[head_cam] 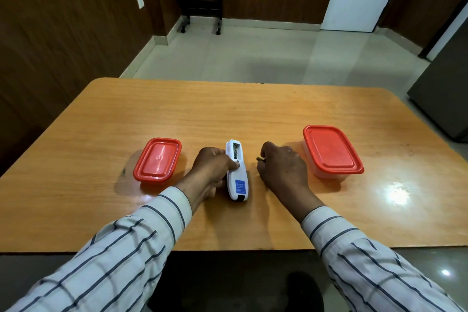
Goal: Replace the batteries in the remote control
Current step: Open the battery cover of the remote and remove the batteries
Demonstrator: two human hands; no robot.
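Head view: one remote (237,175), two containers (157,159) (332,151), two hands (212,170) (279,166)

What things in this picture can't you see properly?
All from the head view:
- Inside both red-lidded boxes: lids hide the contents.
- The small item in the right hand: fingers cover most of it.
- The remote compartment: too small to tell what it holds.
- The remote's blue label: print too tiny to read.
- The remote's buttons: facing down.

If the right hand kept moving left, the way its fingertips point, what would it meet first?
Most likely the remote control, held by the left hand. The right hand pinches a small item, probably a battery, which would touch first. Depth is unclear.
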